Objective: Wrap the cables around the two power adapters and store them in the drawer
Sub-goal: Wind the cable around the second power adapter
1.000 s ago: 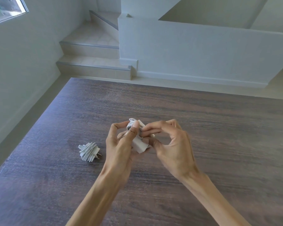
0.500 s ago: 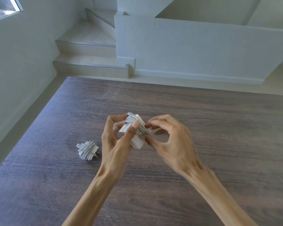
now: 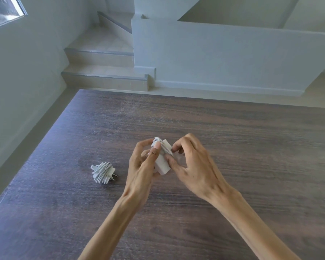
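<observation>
Above the middle of the dark wooden table [image 3: 233, 132] I hold a white power adapter [image 3: 162, 164], its cable wound around its upper part. My left hand [image 3: 142, 169] grips it from the left, thumb pressed on the windings. My right hand [image 3: 193, 166] pinches the cable at the adapter's right side with thumb and fingertips. A second white adapter [image 3: 103, 172], fully wrapped in its cable with metal prongs pointing right, lies on the table to the left of my hands. No drawer is in view.
The table's left edge [image 3: 36, 147] runs diagonally beside a grey floor strip and a white wall. Beyond the far edge are tiled stairs [image 3: 105, 74] and a low white wall [image 3: 223, 59].
The adapter has turned between my fingers, showing more of its plain lower body. My right fingertips shifted along the windings. The wrapped adapter on the table has stayed put.
</observation>
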